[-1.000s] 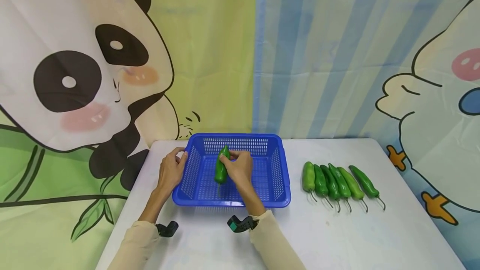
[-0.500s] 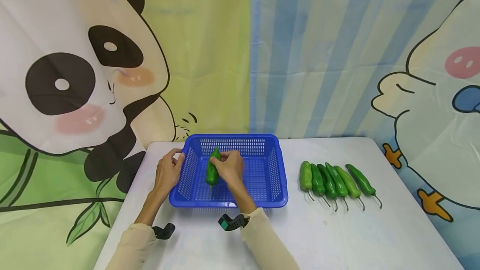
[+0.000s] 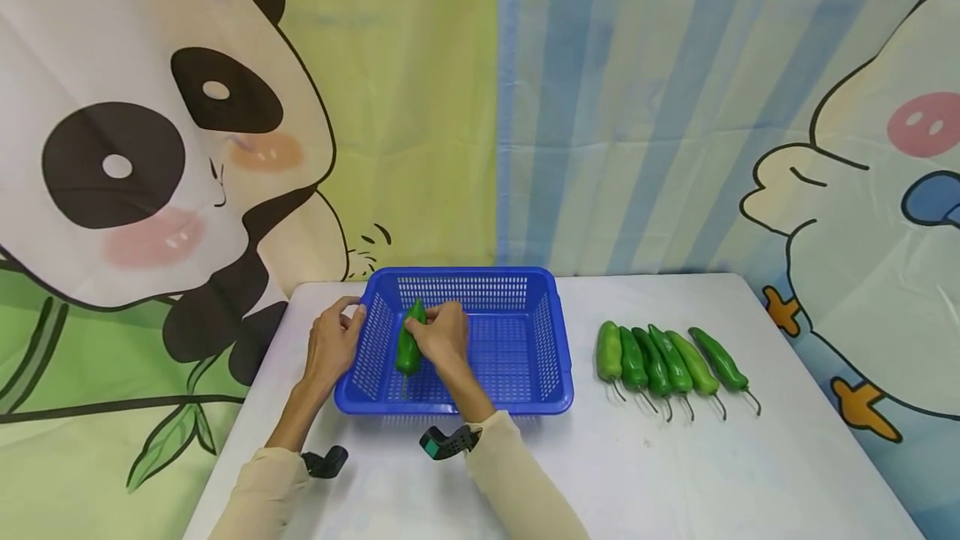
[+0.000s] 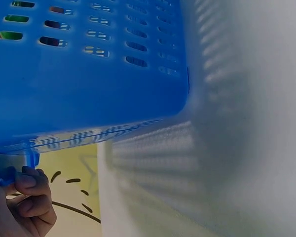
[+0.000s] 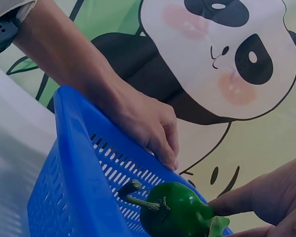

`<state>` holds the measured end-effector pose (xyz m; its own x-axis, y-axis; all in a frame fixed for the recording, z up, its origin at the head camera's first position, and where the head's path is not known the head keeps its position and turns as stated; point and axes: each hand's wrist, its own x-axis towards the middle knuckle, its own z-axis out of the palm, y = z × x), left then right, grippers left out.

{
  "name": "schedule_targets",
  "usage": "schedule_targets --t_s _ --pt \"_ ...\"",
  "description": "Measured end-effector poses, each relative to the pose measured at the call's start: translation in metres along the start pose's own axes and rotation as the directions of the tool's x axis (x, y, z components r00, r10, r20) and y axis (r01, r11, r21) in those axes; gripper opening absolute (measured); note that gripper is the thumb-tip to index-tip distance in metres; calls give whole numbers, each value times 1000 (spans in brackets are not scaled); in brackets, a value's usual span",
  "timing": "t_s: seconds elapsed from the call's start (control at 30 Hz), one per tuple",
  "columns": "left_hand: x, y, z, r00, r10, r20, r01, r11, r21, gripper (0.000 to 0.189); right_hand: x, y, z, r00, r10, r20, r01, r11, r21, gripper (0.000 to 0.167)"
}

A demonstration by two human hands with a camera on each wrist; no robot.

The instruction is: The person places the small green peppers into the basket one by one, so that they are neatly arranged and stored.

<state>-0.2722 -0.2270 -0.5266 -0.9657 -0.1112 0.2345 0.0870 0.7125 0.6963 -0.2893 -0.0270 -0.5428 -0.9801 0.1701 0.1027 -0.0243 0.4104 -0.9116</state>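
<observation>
A blue plastic basket (image 3: 454, 408) with slotted walls stands on the white table. My left hand (image 3: 333, 344) grips its left rim; in the left wrist view, curled fingers (image 4: 33, 205) show at the basket's edge (image 4: 89, 94). Over the left part of the basket, my right hand (image 3: 444, 336) pinches a green pepper (image 3: 408, 352) between thumb and fingers. The pepper points tip away, its stem towards me. The right wrist view shows that pepper (image 5: 172, 210) from the stem end, with part of the right hand (image 5: 281, 202) beside it.
Right of the basket, several green peppers (image 3: 658, 363) lie side by side on the table (image 3: 622, 473), stems towards me. Behind the table hangs a cloth (image 3: 420, 107) printed with a panda and stripes.
My right hand has moved left with the green pepper, closer to the basket's left wall. The left hand keeps its grip on the rim. The head view has shifted slightly.
</observation>
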Motion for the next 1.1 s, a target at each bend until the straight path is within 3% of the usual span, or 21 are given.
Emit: schedule_targets --t_s 0.1,0.3,0.43,0.53,0.63,0.8,0.9,0.93,1.1 --pt "0 -1 1 1000 6 -4 -6 1000 4 40 11 21 16 1000 -6 1 6 999 -35 28" --pt "0 -2 1 1000 21 -14 -21 1000 6 39 11 16 20 997 54 59 -50 997 -65 20" --pt "0 -2 -2 1000 25 -18 -25 1000 7 40 10 17 29 998 40 57 -34 995 -96 12" --pt "-1 -2 -2 999 28 -17 -28 1000 5 41 5 5 21 997 0 71 5 997 -71 14" --pt "0 -2 -2 999 28 -18 -28 1000 1 41 -8 -22 4 998 8 69 -6 999 -34 12" --pt "1 -2 0 999 24 -27 -24 1000 2 39 -27 -60 -17 996 74 50 -74 997 -8 9" --pt "1 -2 1 999 26 -27 -26 1000 2 39 -27 -60 -16 996 77 39 -77 997 -20 11" --pt "1 -2 1 999 26 -27 -26 1000 1 38 -20 -44 -4 999 49 23 -48 999 -23 13" --pt "1 -1 1 1000 17 -18 -17 1000 1 39 -12 -36 5 998 57 35 -56 997 -53 15"
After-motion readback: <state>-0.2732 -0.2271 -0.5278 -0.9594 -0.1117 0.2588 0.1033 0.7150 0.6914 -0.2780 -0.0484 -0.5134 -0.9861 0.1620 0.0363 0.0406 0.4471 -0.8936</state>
